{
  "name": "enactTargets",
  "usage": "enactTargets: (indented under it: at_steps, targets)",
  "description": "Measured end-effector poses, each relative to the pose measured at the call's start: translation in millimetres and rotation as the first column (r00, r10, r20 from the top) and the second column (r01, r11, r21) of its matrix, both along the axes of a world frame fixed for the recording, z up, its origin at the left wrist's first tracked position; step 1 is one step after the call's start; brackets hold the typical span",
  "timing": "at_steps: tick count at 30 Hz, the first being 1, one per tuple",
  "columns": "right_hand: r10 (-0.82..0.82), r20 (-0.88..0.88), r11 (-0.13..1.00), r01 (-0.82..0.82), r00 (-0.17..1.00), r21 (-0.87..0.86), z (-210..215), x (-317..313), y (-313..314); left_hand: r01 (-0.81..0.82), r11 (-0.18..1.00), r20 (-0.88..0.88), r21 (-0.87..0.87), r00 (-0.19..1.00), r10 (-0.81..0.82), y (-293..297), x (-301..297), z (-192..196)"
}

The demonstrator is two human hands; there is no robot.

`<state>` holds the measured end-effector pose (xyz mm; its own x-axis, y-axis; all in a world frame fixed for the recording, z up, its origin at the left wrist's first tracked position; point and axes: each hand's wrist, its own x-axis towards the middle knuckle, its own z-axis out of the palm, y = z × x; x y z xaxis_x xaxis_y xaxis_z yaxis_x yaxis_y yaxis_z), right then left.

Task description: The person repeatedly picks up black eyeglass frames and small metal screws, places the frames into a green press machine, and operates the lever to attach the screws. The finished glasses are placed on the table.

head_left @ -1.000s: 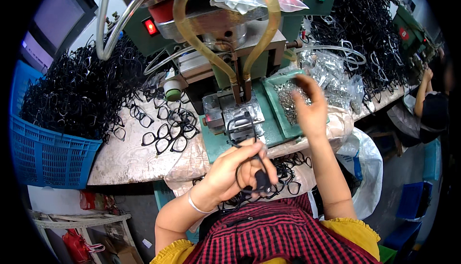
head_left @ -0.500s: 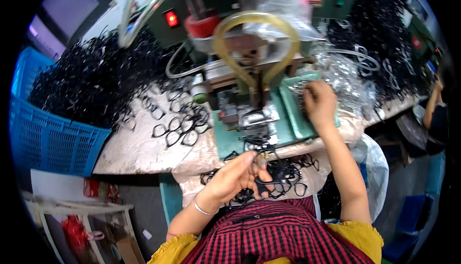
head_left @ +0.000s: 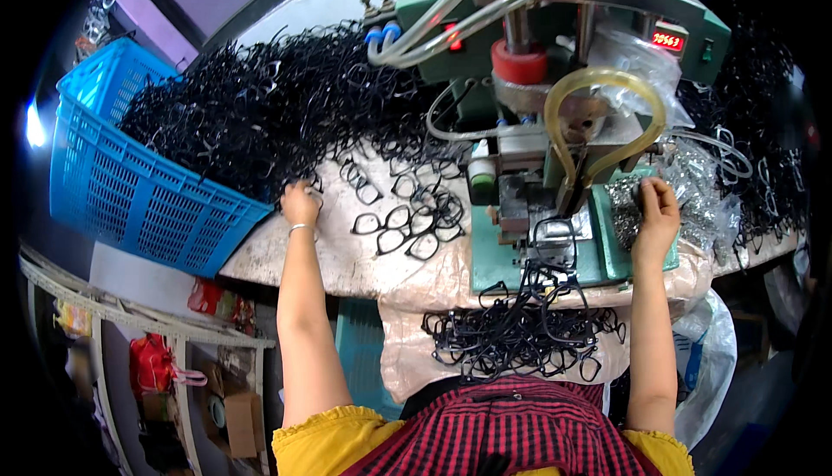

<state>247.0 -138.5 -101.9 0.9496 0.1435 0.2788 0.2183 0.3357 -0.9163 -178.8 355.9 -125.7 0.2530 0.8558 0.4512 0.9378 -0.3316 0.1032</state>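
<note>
My left hand [head_left: 301, 206] is stretched out to the left edge of a big heap of black eyeglass frames [head_left: 260, 121], its fingers curled closed at the pile; what they grip is hidden. My right hand [head_left: 659, 214] pinches at a heap of small shiny metal parts [head_left: 623, 207] in a green tray [head_left: 617, 262]; anything between its fingertips is too small to make out. Between the hands stands a green bench press [head_left: 494, 259] with a yellowish looped tube [head_left: 556, 112]. One black eyeglass frame [head_left: 555, 226] stands up at the press. More black frames [head_left: 520, 337] lie tangled below it.
A blue plastic basket [head_left: 156, 190] stands at the left, beside the heap. Several loose frames [head_left: 407, 229] lie on the worktable [head_left: 334, 259]. Clear plastic bags [head_left: 711, 173] and another frame pile [head_left: 754, 121] are at the right. Clear hoses [head_left: 485, 17] hang off the machine.
My left hand has moved from the frames below the press out to the heap at far left. The view has shifted left. My right hand remains at the metal parts.
</note>
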Motion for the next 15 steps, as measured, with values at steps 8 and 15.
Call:
enactTargets:
  at_steps: [8,15]
  targets:
    - [0.001,0.063,0.944,0.02,0.998,-0.328,-8,-15,-59,0.275,0.961,0.012,-0.027,0.961,-0.275,-54,36,-26]
    - [0.015,0.157,0.889,0.059,0.988,-0.454,5,-35,-78,0.458,0.818,0.179,0.349,0.824,-0.537,-149,100,39]
